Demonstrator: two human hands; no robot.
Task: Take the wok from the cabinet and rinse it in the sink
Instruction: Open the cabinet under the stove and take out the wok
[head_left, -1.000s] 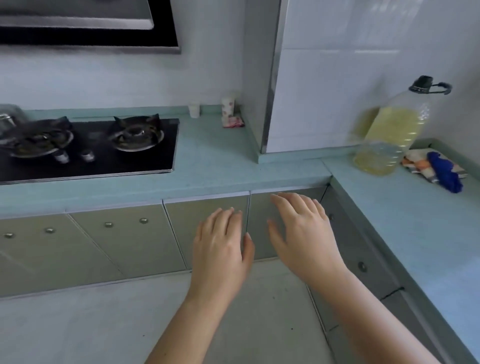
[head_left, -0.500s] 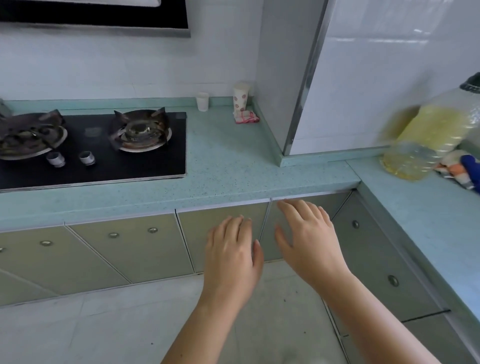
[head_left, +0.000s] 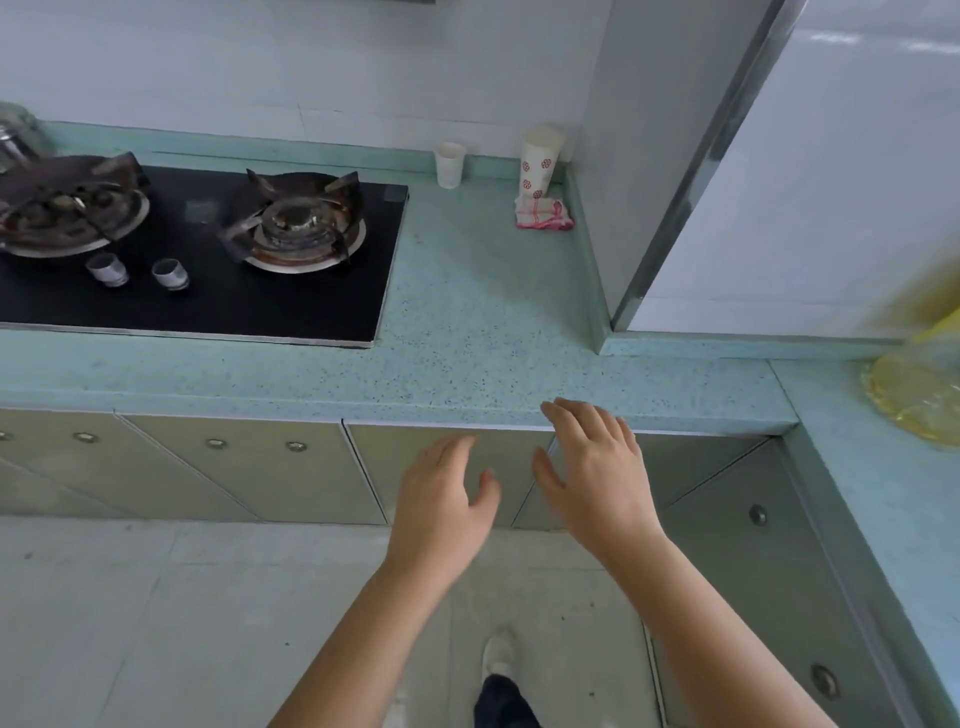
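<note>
The wok is not in sight; I judge it sits behind one of the shut cabinet doors (head_left: 447, 467) under the counter, so its long axis and handle direction cannot be told yet. Those doors fill the middle band of the frame, and the two at centre meet at a seam just below the counter lip.

The right hand (head_left: 597, 467) is nearer that seam: its fingers are spread and empty, fingertips up at the top edge of the door, right under the counter (head_left: 493, 338) lip, though whether they touch is unclear. The left hand (head_left: 441, 493) hangs slightly lower and to the left, also loose and holding nothing, in front of the neighbouring door's face. The doors lie ahead and below both hands, so the coming move looks like a pull toward the person at that top edge.

Farther out, the stove (head_left: 208, 260) takes the upper left, two cups (head_left: 449, 163) and a folded cloth (head_left: 543, 214) stand at the back wall, and a yellow oil bottle (head_left: 919, 384) sits at the right edge. No sink shows.
</note>
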